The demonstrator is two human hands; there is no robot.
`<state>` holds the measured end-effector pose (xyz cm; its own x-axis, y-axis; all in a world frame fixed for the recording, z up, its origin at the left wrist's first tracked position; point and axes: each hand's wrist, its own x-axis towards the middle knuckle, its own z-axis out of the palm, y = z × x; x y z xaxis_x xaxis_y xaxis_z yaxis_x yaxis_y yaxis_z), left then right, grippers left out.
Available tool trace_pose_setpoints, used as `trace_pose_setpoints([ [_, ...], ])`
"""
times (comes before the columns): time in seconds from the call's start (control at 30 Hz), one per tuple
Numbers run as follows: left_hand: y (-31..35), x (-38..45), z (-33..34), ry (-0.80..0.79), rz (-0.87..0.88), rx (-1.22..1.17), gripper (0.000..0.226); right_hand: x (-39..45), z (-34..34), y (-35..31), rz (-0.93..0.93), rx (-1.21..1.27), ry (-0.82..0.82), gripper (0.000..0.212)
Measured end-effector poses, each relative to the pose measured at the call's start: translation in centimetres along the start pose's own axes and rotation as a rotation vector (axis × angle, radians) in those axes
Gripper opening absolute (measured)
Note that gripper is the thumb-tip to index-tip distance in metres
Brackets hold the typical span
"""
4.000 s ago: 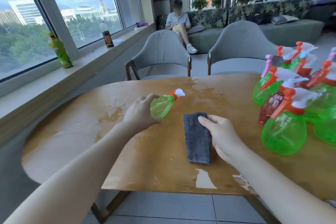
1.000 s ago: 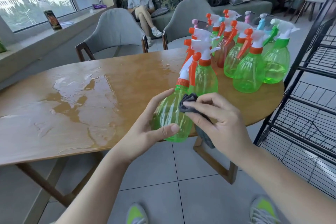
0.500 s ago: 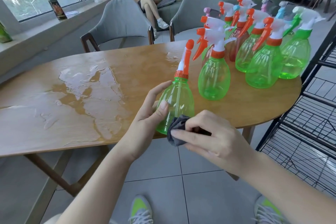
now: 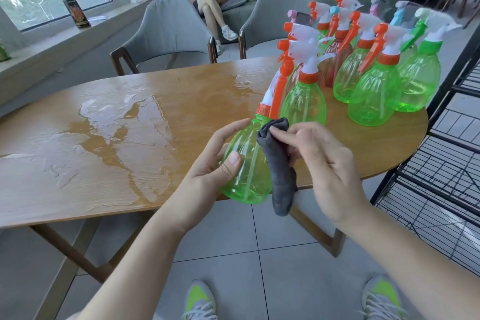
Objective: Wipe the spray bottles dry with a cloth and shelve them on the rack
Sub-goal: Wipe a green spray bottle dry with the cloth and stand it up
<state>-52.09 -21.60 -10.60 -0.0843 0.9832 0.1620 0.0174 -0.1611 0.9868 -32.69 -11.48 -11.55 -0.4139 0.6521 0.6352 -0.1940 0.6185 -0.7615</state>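
Observation:
My left hand grips a green spray bottle with an orange and white trigger head, held just in front of the table's near edge. My right hand pinches a dark grey cloth against the bottle's right side; the cloth's lower end hangs loose below. Several more spray bottles, mostly green with orange or white heads, stand clustered on the right end of the wooden table. A black wire rack stands at the right.
Water lies pooled on the table's left and middle parts. Two grey chairs stand behind the table, and a person sits on the sofa beyond. A can stands on the window sill. My shoes show on the tiled floor below.
My right hand has drawn the cloth up from the bottle's base to its shoulder, and the cloth now hangs down its side. The left hand keeps its grip on the bottle.

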Motion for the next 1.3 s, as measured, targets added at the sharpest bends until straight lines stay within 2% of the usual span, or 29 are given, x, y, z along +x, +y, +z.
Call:
trace_pose_setpoints([
  [0.07,0.0,0.1,0.4,0.025,-0.004,-0.034,0.047,-0.2,0.2,0.1,-0.041,-0.054,0.008,0.024],
  [0.17,-0.2,0.2,0.7,0.084,0.006,-0.055,0.046,-1.2,1.1,0.9,-0.188,-0.170,-0.013,0.035],
  [0.27,-0.2,0.2,0.9,0.130,0.022,-0.006,0.052,-2.1,1.5,1.6,-0.354,-0.279,-0.036,0.032],
  [0.33,0.0,0.3,1.0,0.159,0.023,-0.005,0.045,-2.3,1.6,1.7,-0.437,-0.344,-0.053,0.031],
  [0.53,0.4,0.2,0.5,0.101,-0.003,0.000,0.044,-0.7,1.4,0.7,-0.342,-0.361,0.107,0.026],
  [0.63,0.6,0.2,0.5,0.126,-0.001,0.066,0.040,-0.9,1.4,0.8,-0.404,-0.381,0.023,0.022],
  [0.77,1.0,0.4,1.1,0.153,0.025,0.180,0.034,-1.8,1.8,1.4,-0.656,-0.541,-0.120,0.015],
  [0.83,1.1,0.4,1.3,0.146,0.029,0.184,0.033,-1.9,1.9,1.5,-0.710,-0.580,-0.133,0.014],
  [0.9,1.2,0.4,1.1,0.149,0.026,0.176,0.034,-1.7,1.9,1.4,-0.675,-0.569,-0.115,0.015],
  [1.07,1.1,0.1,0.2,0.074,-0.010,0.136,0.041,0.5,1.5,0.6,-0.372,-0.407,0.085,0.020],
  [1.17,1.4,0.2,-0.5,0.043,0.012,0.175,0.039,1.5,1.2,0.5,-0.211,-0.327,0.120,0.022],
  [1.23,1.2,0.3,-0.9,0.045,0.058,0.203,0.036,1.1,1.3,0.6,-0.233,-0.340,0.100,0.021],
  [1.3,1.1,0.3,-1.0,0.061,0.089,0.223,0.036,0.2,1.5,0.7,-0.333,-0.396,0.054,0.019],
])
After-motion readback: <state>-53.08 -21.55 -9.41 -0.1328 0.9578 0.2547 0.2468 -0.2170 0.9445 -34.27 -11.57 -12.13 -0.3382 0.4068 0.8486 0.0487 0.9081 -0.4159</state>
